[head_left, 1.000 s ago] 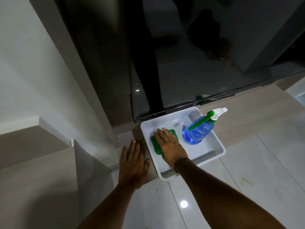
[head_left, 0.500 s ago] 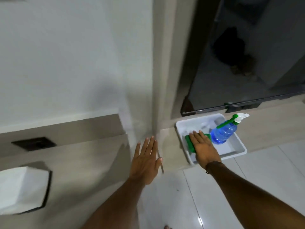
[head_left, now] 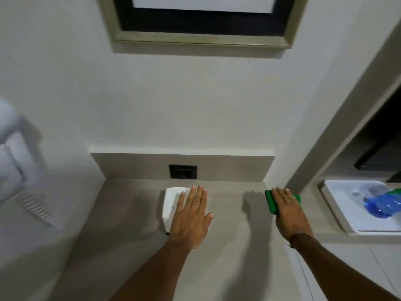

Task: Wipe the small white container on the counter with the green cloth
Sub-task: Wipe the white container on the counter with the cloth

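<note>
Left grip (head_left: 191, 216) is spread flat, fingers straight and together, palm down over the right part of the small white container (head_left: 172, 204); it grasps nothing, and whether the palm presses on the container or floats just above it cannot be told. Right grip (head_left: 289, 210) lies flat, palm down, on the green cloth (head_left: 271, 202), holding it under the palm and fingers against the worktop (head_left: 130, 213) close to the corner of the wall; the cloth sticks out to the left of the fingers and a little past them on the right.

That white container sits on the beige worktop near its back edge, just in front of a dark wall socket (head_left: 183, 171) set in the low backsplash. It is well apart from the cloth, with bare worktop between them. No label, brand or writing can be read on the container, the cloth or the socket.

Off to the right, on a lower ledge, a white tray (head_left: 338, 205) holds a blue spray bottle (head_left: 382, 205) lying tilted; its label cannot be made out. A framed picture (head_left: 201, 22) hangs on the wall above.
</note>
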